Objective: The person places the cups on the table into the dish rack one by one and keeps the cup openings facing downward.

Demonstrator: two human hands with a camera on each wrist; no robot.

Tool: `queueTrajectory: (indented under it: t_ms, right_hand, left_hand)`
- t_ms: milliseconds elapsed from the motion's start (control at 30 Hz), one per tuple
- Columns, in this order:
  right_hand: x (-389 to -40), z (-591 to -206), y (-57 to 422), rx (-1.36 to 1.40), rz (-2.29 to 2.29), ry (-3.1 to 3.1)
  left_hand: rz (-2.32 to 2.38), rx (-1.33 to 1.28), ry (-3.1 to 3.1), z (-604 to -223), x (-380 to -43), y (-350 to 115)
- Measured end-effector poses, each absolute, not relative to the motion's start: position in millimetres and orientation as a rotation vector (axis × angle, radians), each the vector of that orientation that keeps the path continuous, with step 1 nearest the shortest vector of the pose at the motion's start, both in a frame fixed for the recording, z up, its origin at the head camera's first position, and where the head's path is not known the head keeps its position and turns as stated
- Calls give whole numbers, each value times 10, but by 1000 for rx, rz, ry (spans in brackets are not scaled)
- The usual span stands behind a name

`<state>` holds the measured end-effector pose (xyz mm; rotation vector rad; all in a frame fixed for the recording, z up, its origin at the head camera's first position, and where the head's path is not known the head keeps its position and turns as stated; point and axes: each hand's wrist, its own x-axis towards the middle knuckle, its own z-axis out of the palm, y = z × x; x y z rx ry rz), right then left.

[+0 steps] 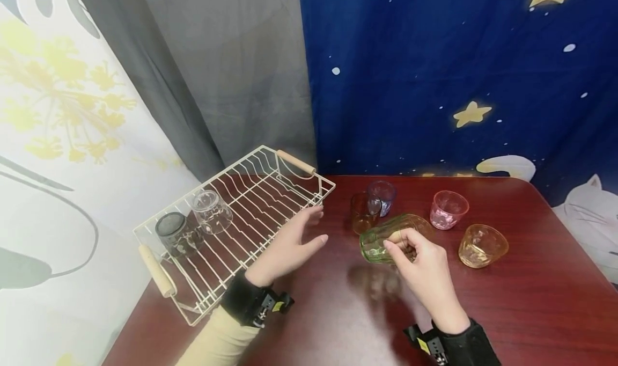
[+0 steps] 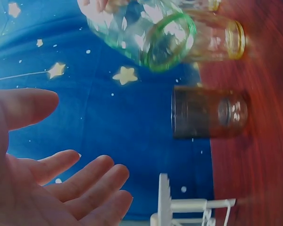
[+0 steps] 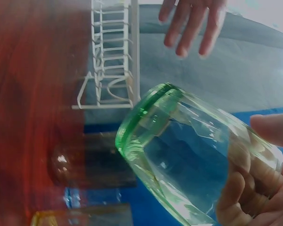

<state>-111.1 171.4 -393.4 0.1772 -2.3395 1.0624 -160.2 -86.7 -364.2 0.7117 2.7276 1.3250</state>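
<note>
My right hand [image 1: 422, 261] grips a clear green glass [image 1: 379, 242], its thumb on the near side and fingers on the other. The glass lies tilted nearly sideways above the table, its thick green end pointing left in the right wrist view. My left hand [image 1: 289, 245] holds nothing; its fingers are extended beside the right side of a cream wire dish rack [image 1: 251, 256]. Inside the rack, at its left part, a grey glass [image 1: 179, 237] and a clear glass [image 1: 212, 213] stand upside down. Just beyond the green glass stands a brown glass [image 1: 363, 216].
A bluish-purple glass [image 1: 383, 197] stands behind the brown one. To the right are a pink glass [image 1: 448, 210] and a yellow glass [image 1: 483, 246]. The rack has wooden handles [image 1: 296, 162] at both ends. A blue curtain [image 1: 386, 87] hangs behind the dark red table [image 1: 545, 291].
</note>
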Motion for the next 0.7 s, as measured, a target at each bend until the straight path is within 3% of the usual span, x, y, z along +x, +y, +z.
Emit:
queueTrajectory:
  t_ms: [700]
  right_hand:
    - [-1073,-4052,1382,65,1462,-2204]
  left_hand:
    - [1594,566,2388,-4073,-1539,-513]
